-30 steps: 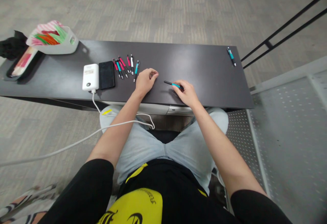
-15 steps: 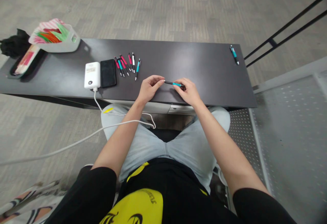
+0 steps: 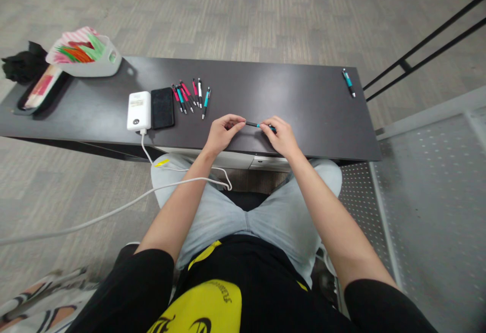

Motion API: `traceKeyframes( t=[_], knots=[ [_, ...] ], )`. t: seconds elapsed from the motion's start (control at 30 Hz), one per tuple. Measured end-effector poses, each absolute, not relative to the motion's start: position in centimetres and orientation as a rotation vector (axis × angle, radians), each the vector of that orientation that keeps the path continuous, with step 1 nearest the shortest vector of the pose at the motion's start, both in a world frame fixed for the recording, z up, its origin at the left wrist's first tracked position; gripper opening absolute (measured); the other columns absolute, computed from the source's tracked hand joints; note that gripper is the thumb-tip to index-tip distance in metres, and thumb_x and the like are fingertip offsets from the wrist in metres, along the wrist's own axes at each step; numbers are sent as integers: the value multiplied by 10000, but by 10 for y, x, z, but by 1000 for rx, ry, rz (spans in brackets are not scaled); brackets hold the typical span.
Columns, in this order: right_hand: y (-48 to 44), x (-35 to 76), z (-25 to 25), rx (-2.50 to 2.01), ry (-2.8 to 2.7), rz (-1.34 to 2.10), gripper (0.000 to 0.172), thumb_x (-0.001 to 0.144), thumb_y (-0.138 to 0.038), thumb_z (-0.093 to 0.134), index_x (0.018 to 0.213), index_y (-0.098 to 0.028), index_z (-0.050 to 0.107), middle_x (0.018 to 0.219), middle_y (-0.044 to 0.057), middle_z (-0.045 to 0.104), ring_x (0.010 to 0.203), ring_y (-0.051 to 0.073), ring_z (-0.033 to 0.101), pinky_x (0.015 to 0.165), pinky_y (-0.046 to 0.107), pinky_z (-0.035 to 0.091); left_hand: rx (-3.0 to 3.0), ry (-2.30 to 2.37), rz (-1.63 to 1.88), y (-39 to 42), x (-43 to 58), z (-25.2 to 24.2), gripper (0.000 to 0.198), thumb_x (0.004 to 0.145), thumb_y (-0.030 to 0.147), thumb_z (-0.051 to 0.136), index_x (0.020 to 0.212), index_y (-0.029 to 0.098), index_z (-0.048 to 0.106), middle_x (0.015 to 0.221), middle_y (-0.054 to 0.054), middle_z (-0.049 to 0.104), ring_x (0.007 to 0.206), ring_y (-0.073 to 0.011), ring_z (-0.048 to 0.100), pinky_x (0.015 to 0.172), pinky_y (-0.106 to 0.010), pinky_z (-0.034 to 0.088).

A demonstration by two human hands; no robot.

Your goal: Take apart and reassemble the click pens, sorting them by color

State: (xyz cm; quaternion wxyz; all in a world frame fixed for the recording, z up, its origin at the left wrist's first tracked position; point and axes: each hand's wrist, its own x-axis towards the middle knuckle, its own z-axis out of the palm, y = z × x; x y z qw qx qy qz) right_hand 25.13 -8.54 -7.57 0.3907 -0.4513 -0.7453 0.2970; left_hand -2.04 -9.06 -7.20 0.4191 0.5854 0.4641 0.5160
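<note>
Between my hands, above the front of the dark desk [image 3: 299, 95], is a teal and black pen [image 3: 252, 124], held nearly level. My left hand [image 3: 224, 133] pinches its black tip end between thumb and fingertips. Closed round the teal end is my right hand [image 3: 280, 134], whose fingers hide part of the barrel. To the left of my hands lies another teal pen [image 3: 206, 103]. Beside it is a loose group of several pens, among them a white pen [image 3: 199, 93] and a pink pen [image 3: 195, 90].
A white power bank [image 3: 138, 110] with a white cable [image 3: 114, 211] lies beside a black phone [image 3: 162, 108]. Farther left stand a white basket [image 3: 110, 62] with colourful contents and a black tray [image 3: 49, 97]. One teal pen [image 3: 348, 83] lies at the far right corner.
Both hands stay in nearly the same place on the pen. Less teal shows between them now, and my right fingers have shifted slightly along the barrel.
</note>
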Motion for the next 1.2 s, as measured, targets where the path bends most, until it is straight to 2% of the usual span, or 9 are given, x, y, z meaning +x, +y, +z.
traceKeyframes(
  t=[0.23, 0.37, 0.4, 0.5, 0.57, 0.8, 0.97, 1.1, 1.2],
  knots=[
    [-88, 251, -74, -1198, -1877, 772, 453, 1108, -789, 816, 1093, -336, 813, 1126, 120, 855, 1036, 388, 774, 1053, 585, 705, 1488, 1179, 1228, -92, -22, -66, 538, 874, 728, 1078, 1125, 261, 984, 899, -47, 840, 766, -222, 702, 773, -398, 596],
    [-89, 250, -70, -1182, -1864, 784, 466, 1109, -799, 789, 1074, -335, 806, 1131, 130, 865, 1015, 392, 767, 1068, 609, 695, 1440, 1190, 1276, -94, -17, -63, 692, 800, 760, 1126, 1257, 277, 935, 1245, -95, 930, 840, -210, 748, 773, -373, 607],
    [-90, 249, -69, -1181, -1862, 785, 469, 1107, -805, 787, 1075, -337, 806, 1130, 130, 865, 1022, 395, 769, 1067, 609, 694, 1439, 1217, 1285, -94, -16, -63, 683, 822, 799, 1102, 1219, 275, 918, 1220, -91, 926, 825, -204, 734, 757, -369, 590],
    [-90, 249, -68, -1161, -1869, 781, 481, 1104, -817, 778, 1069, -338, 814, 1112, 132, 861, 1043, 400, 778, 1052, 603, 697, 1493, 1282, 1260, -94, -13, -66, 660, 967, 931, 931, 995, 276, 856, 868, -31, 797, 737, -203, 646, 727, -375, 524],
    [-90, 249, -69, -1147, -1873, 773, 502, 1106, -830, 773, 1065, -333, 824, 1098, 134, 859, 1037, 397, 784, 1047, 599, 702, 1530, 1278, 1239, -94, -12, -67, 682, 1004, 952, 883, 894, 282, 817, 776, -12, 729, 716, -208, 621, 730, -387, 514],
    [-88, 249, -71, -1211, -1865, 788, 510, 1129, -845, 761, 1005, -357, 843, 1112, 126, 906, 1104, 432, 832, 1126, 627, 705, 1483, 1225, 1212, -94, -14, -63, 597, 871, 874, 1010, 968, 291, 925, 805, -36, 834, 702, -223, 644, 681, -385, 500],
    [-88, 250, -72, -1202, -1849, 788, 515, 1023, -843, 893, 1145, -344, 867, 1128, 115, 905, 1016, 399, 828, 1023, 594, 731, 1447, 1211, 1218, -95, -15, -59, 642, 816, 901, 1047, 948, 281, 944, 853, -56, 884, 722, -227, 695, 707, -391, 553],
    [-89, 251, -71, -1217, -1896, 811, 510, 1132, -832, 783, 1009, -346, 873, 1057, 121, 906, 1047, 416, 852, 1087, 622, 725, 1423, 1206, 1216, -95, -14, -58, 731, 756, 987, 1048, 923, 284, 943, 843, -63, 896, 728, -244, 715, 697, -402, 574],
    [-90, 251, -70, -1251, -1899, 838, 442, 1142, -770, 808, 1066, -347, 909, 1010, 115, 900, 1009, 419, 866, 1090, 644, 729, 1411, 1196, 1229, -94, -14, -58, 728, 754, 975, 1059, 914, 274, 949, 855, -69, 903, 731, -238, 729, 704, -395, 590]
  ],
)
